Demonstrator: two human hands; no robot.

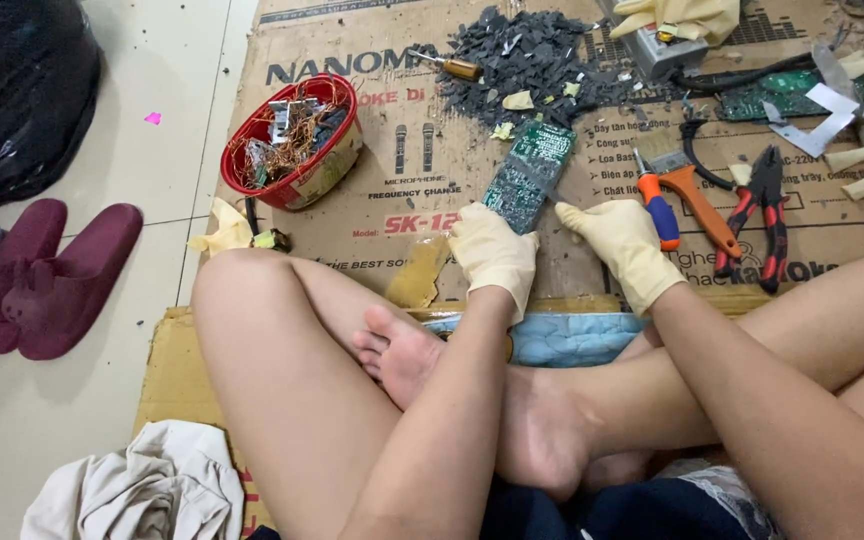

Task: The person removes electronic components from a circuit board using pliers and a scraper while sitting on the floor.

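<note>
On cardboard (372, 215), hands (gloved), circuit board (527, 175), pliers (764, 205)

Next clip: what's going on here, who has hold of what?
A person sits cross-legged on flattened brown cardboard. Their left hand, in a cream rubber glove, holds the near end of a green rectangular circuit board against the cardboard. The gloved right hand rests just beside it, holding nothing. Beyond lie a pile of dark grey broken chips, a red round basket of copper wire scraps, an orange-handled brush and red-and-black pliers.
</note>
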